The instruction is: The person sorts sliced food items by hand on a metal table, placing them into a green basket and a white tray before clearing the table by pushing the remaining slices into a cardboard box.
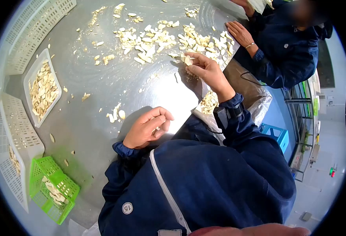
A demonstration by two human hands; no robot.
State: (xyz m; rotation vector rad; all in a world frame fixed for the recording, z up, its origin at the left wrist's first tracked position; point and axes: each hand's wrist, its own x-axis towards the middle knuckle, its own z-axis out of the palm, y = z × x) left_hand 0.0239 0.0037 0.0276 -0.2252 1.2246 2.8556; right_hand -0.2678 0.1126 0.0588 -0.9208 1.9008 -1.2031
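Note:
My right hand [208,72] is closed in a pinch on a pale dried slice [188,60], held above the metal table [102,84] beside its near edge. A spread of similar cream slices [198,41] lies just beyond those fingers, with another loose pile [147,43] to its left. My left hand [147,126] hovers low over the table, fingers curled in and thumb folded against them. Whatever it may hold is hidden. A few small slices [115,114] lie left of it.
A white tray [58,92] of slices stands at left, near white perforated baskets [43,35] and a green basket [54,173]. An open plastic bag [259,98] with slices sits below the table edge at right. A co-worker [285,47] rests a hand at the far right edge.

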